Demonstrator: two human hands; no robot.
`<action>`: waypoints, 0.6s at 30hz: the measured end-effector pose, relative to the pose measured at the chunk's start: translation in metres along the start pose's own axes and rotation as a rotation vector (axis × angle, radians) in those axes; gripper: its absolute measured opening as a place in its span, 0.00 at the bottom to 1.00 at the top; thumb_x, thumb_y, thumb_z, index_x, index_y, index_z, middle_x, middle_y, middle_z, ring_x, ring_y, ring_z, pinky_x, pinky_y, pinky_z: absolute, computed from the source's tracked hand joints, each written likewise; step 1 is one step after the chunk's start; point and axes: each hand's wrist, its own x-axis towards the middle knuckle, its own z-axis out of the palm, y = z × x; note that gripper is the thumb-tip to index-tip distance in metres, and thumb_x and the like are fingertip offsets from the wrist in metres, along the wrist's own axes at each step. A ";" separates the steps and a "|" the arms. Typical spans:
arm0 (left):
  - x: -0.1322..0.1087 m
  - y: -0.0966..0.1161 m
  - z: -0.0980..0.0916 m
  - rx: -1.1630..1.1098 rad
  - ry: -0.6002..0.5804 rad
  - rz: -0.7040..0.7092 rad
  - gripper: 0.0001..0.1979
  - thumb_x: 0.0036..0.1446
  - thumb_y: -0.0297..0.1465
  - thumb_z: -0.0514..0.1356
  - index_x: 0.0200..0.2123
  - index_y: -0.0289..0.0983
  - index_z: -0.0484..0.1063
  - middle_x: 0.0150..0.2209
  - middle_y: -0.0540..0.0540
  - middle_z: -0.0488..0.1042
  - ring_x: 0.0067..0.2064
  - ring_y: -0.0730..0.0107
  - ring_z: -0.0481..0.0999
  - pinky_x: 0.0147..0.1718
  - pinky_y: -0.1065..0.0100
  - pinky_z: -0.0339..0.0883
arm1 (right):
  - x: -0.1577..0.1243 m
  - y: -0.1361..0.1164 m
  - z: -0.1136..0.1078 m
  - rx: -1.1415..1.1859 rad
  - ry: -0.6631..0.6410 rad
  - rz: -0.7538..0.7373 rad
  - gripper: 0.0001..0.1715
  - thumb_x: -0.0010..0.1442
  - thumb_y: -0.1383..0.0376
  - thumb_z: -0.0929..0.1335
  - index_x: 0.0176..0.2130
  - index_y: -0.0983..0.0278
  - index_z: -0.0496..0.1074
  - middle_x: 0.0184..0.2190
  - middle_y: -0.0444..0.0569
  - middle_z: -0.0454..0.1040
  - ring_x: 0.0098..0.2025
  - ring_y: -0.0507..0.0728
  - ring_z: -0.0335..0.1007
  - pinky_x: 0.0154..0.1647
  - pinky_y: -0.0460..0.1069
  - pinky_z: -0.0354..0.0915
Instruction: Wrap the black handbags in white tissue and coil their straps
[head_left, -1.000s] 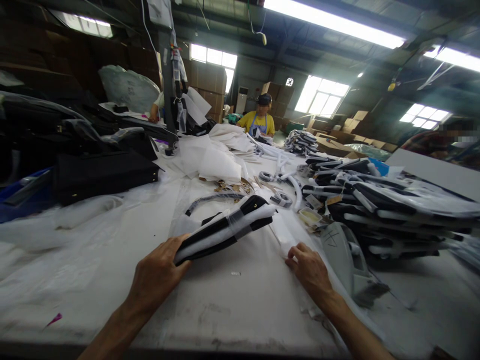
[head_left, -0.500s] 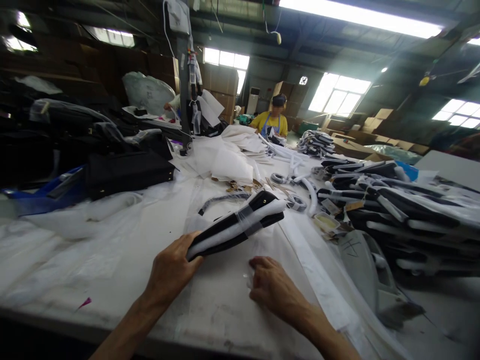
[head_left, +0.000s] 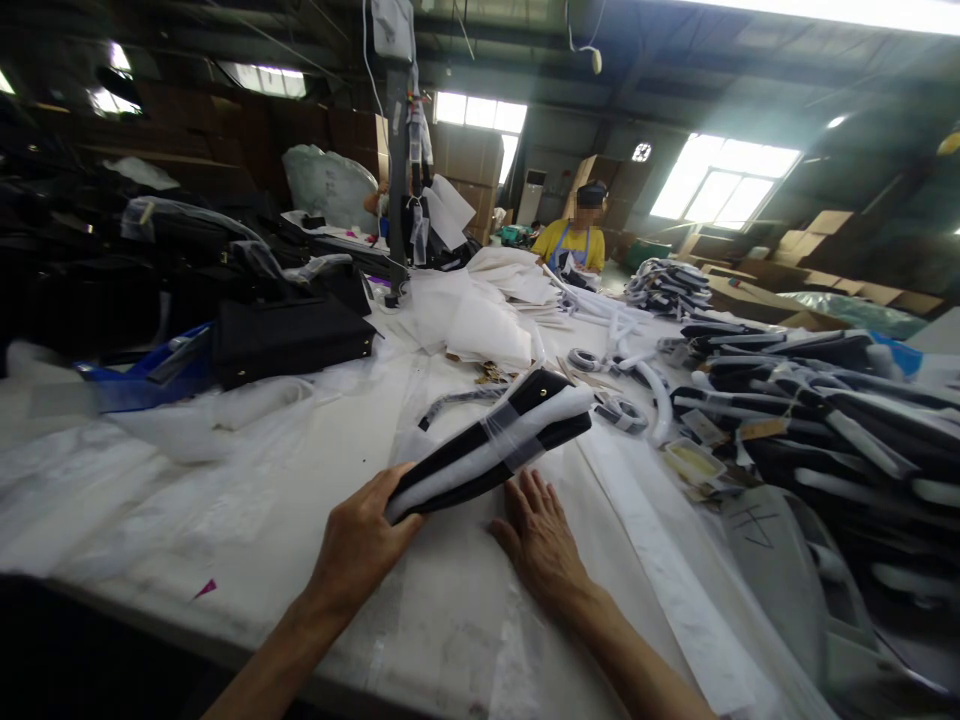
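My left hand (head_left: 358, 545) grips the near end of a flat black bag piece (head_left: 495, 445) wrapped in white foam and clear tape, and holds it tilted up off the white table (head_left: 285, 480). My right hand (head_left: 541, 540) lies flat, fingers spread, on a clear plastic sheet (head_left: 525, 610) just under the wrapped piece. A black curved strap (head_left: 459, 400) lies on the table behind it.
Stacked wrapped black pieces (head_left: 817, 410) fill the right side. A black bag (head_left: 292, 335) and a blue tray (head_left: 142, 375) sit at left. White foam sheets (head_left: 472, 320) and tape rolls (head_left: 621, 410) lie mid-table. A person in yellow (head_left: 574, 240) works at the far end.
My right hand moved left from the table's right part to beneath the wrapped piece and opened flat. The left hand kept its grip. The view shifted left.
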 end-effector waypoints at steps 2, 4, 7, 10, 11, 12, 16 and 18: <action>-0.001 0.001 0.001 -0.014 0.018 -0.005 0.20 0.54 0.31 0.58 0.52 0.41 0.70 0.47 0.49 0.79 0.47 0.61 0.80 0.49 0.65 0.73 | 0.016 -0.015 0.001 0.063 0.023 -0.139 0.34 0.65 0.51 0.65 0.65 0.61 0.61 0.67 0.58 0.59 0.70 0.69 0.48 0.68 0.67 0.48; -0.003 0.001 0.004 -0.020 0.028 -0.006 0.20 0.54 0.30 0.58 0.52 0.41 0.70 0.47 0.49 0.79 0.47 0.62 0.80 0.50 0.64 0.73 | 0.030 -0.026 0.001 0.137 0.058 -0.256 0.28 0.65 0.52 0.66 0.60 0.59 0.66 0.62 0.56 0.66 0.66 0.67 0.55 0.67 0.66 0.51; -0.003 0.000 0.008 -0.023 0.058 0.020 0.20 0.55 0.29 0.58 0.53 0.40 0.69 0.47 0.48 0.79 0.47 0.61 0.79 0.50 0.64 0.73 | 0.037 -0.028 -0.001 0.269 0.116 -0.359 0.17 0.66 0.56 0.65 0.52 0.58 0.72 0.54 0.53 0.73 0.60 0.63 0.64 0.63 0.61 0.60; -0.001 0.001 0.012 -0.034 0.108 0.096 0.20 0.56 0.28 0.57 0.54 0.39 0.68 0.47 0.46 0.78 0.48 0.61 0.79 0.50 0.62 0.73 | 0.022 -0.016 -0.004 0.348 0.202 -0.371 0.13 0.67 0.63 0.63 0.48 0.60 0.73 0.47 0.52 0.77 0.52 0.60 0.72 0.54 0.55 0.68; 0.001 0.002 0.014 -0.042 0.122 0.135 0.20 0.57 0.27 0.57 0.54 0.39 0.68 0.48 0.45 0.78 0.49 0.61 0.79 0.51 0.62 0.73 | 0.012 -0.010 -0.007 0.354 0.223 -0.372 0.13 0.67 0.65 0.62 0.48 0.60 0.73 0.45 0.52 0.77 0.49 0.59 0.73 0.52 0.54 0.70; 0.003 0.004 0.017 -0.048 0.133 0.180 0.20 0.57 0.26 0.57 0.54 0.39 0.68 0.48 0.45 0.78 0.49 0.61 0.78 0.51 0.62 0.73 | 0.000 -0.004 -0.010 0.351 0.234 -0.380 0.12 0.67 0.66 0.62 0.47 0.60 0.73 0.43 0.51 0.77 0.46 0.58 0.74 0.49 0.53 0.71; 0.011 0.017 0.037 -0.054 0.141 0.407 0.22 0.58 0.23 0.56 0.56 0.37 0.66 0.50 0.41 0.77 0.51 0.60 0.77 0.53 0.61 0.72 | -0.052 0.008 -0.029 0.309 0.214 -0.497 0.12 0.65 0.70 0.63 0.46 0.60 0.73 0.37 0.49 0.79 0.39 0.56 0.77 0.41 0.49 0.73; 0.011 0.024 0.050 -0.043 0.110 0.534 0.22 0.59 0.22 0.54 0.57 0.35 0.66 0.49 0.40 0.77 0.51 0.60 0.76 0.53 0.61 0.72 | -0.071 0.007 -0.042 0.288 0.224 -0.574 0.13 0.64 0.70 0.64 0.46 0.59 0.72 0.35 0.48 0.80 0.35 0.55 0.78 0.36 0.48 0.74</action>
